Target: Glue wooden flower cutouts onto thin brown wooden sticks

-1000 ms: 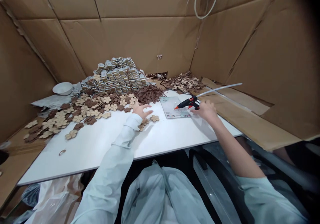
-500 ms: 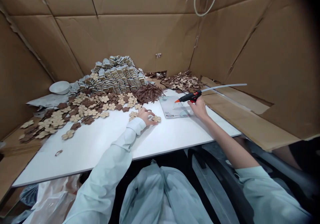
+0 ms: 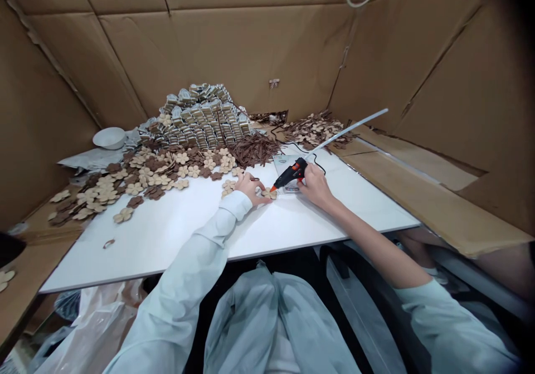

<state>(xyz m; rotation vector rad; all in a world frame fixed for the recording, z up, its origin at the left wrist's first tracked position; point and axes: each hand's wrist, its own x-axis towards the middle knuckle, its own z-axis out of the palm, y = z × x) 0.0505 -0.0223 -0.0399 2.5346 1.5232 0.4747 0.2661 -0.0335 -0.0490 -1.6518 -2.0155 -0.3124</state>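
My right hand [image 3: 315, 184] is wrapped round a black and orange glue gun [image 3: 291, 174], with a long translucent glue stick [image 3: 349, 132] rising from its back. The gun's orange tip touches or nearly touches a beige flower [image 3: 270, 194]. Closed fingers of my left hand [image 3: 251, 189] pinch that flower's left edge on the white table [image 3: 167, 240]. A small brown piece also shows at my left fingers. Beside my left hand lie other beige flowers [image 3: 228, 187]. Under the gun is a printed sheet [image 3: 284, 165], partly hidden.
Beige and brown flowers [image 3: 146, 176] are heaped at the left, before stacked metallic pieces [image 3: 200, 119]. Brown strips [image 3: 254, 150] lie behind my hands. A white bowl [image 3: 109, 138] stands back left, and cardboard walls [image 3: 251, 56] surround the table.
My right hand has brought the glue gun left and down, from above the sheet to the flower. My left hand still holds the flower. The whole view has shifted slightly.
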